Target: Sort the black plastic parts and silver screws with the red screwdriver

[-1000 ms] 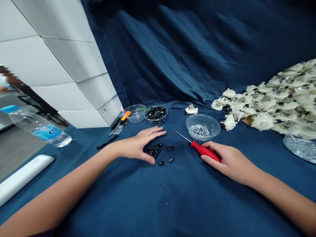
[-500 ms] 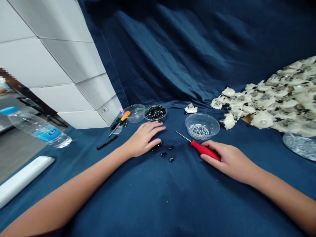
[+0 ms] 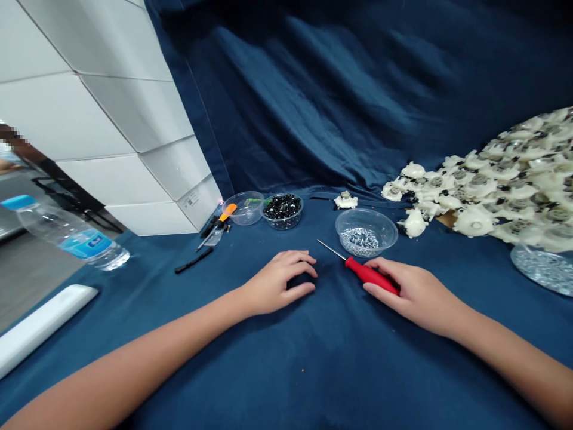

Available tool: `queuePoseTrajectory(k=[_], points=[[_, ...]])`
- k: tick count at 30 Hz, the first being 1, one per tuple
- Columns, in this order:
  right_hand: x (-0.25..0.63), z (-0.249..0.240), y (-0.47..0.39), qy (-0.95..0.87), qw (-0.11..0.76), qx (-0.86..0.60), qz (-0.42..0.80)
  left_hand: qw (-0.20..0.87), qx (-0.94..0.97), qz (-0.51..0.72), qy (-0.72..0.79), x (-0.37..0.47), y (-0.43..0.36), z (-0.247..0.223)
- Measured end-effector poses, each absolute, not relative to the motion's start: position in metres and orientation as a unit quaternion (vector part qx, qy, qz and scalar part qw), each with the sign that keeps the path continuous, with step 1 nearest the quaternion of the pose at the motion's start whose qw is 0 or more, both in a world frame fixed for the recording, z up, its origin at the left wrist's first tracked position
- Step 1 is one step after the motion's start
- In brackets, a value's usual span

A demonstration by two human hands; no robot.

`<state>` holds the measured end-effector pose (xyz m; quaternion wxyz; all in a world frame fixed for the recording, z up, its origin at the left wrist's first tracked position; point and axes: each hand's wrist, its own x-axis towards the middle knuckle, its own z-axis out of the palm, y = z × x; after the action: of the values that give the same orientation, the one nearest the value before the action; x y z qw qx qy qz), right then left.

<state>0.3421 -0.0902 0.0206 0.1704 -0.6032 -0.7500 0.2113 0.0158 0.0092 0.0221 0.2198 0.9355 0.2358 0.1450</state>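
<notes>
My right hand (image 3: pixel 414 292) is wrapped round the red handle of a screwdriver (image 3: pixel 370 276), whose tip points up and left beside a clear bowl of silver screws (image 3: pixel 360 237). Resting low over the blue cloth (image 3: pixel 313 370), my left hand (image 3: pixel 282 280) has its fingers curved and the thumb apart from them. Nothing shows between its fingers; what lies under the palm is hidden. Behind it stands a clear bowl of small black parts (image 3: pixel 283 210). One cream-coloured part (image 3: pixel 345 200) sits alone further back.
A pile of cream parts (image 3: pixel 477 218) and a container of screws (image 3: pixel 544 269) lie on the right. On the left are a water bottle (image 3: pixel 85 239), a white object (image 3: pixel 45 322), an orange-handled tool (image 3: pixel 227 212), a clear lid (image 3: pixel 245 209) and white boxes (image 3: pixel 156 221).
My left hand has moved right and nearer to me. The loose black pieces by it are no longer visible. My right hand and the screwdriver have hardly moved.
</notes>
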Motion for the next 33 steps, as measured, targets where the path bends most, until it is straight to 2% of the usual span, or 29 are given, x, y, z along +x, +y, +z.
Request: queuePoseTrajectory(k=[4, 8, 16, 24, 33], points=[[0.342, 0.021, -0.09, -0.749, 0.169, -0.603, 0.217, 0.221, 0.916, 0.203, 0.266, 0.01, 0.024, 0.021], [0.343, 0.02, -0.09, -0.75, 0.172, -0.6, 0.218, 0.214, 0.927, 0.167, 0.26, 0.01, 0.018, 0.025], [0.341, 0.022, -0.09, -0.751, 0.167, -0.601, 0.218, 0.102, 0.945, 0.137, 0.279, 0.009, 0.024, 0.024], [0.342, 0.022, -0.09, -0.751, 0.169, -0.602, 0.21, 0.113, 0.963, 0.106, 0.221, 0.009, 0.023, 0.028], [0.342, 0.024, -0.091, -0.752, 0.164, -0.604, 0.208, 0.105, 0.961, 0.123, 0.226, 0.006, 0.024, 0.024]])
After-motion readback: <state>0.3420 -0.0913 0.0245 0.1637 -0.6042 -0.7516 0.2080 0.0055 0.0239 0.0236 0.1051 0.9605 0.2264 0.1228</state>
